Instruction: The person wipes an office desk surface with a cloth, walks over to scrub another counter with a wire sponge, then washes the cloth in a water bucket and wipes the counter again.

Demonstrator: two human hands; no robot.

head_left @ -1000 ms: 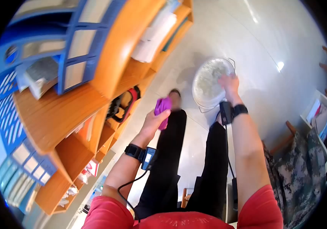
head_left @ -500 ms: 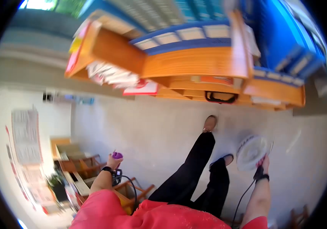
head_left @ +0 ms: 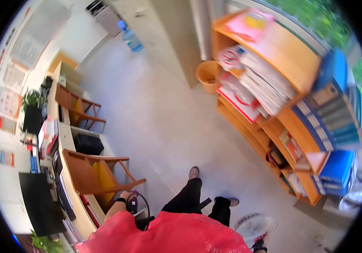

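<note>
Low in the head view, my left hand (head_left: 126,195) is closed around a small purple object (head_left: 135,193), mostly hidden, whose kind I cannot make out. The hand is beside a wooden chair (head_left: 98,175); whether they touch, I cannot tell. A black device with a cable (head_left: 133,204) is strapped at that wrist. At the bottom right, my right hand (head_left: 266,239) grips the edge of a whitish see-through container (head_left: 252,225) with dark marks along its rim. It hangs beside my legs, partly hidden by my red shirt.
Desks with a monitor (head_left: 37,204) and another chair (head_left: 73,103) line the left. A wooden shelf (head_left: 269,126) holding papers and blue binders stands right, with an orange-brown bin (head_left: 208,76) at its end. A water bottle (head_left: 131,38) is on the pale floor (head_left: 147,97) ahead.
My view has swung left, so the shelf now sits at the right and the desks show more fully. Both hands appear lower in view, with the container still in my right hand.
</note>
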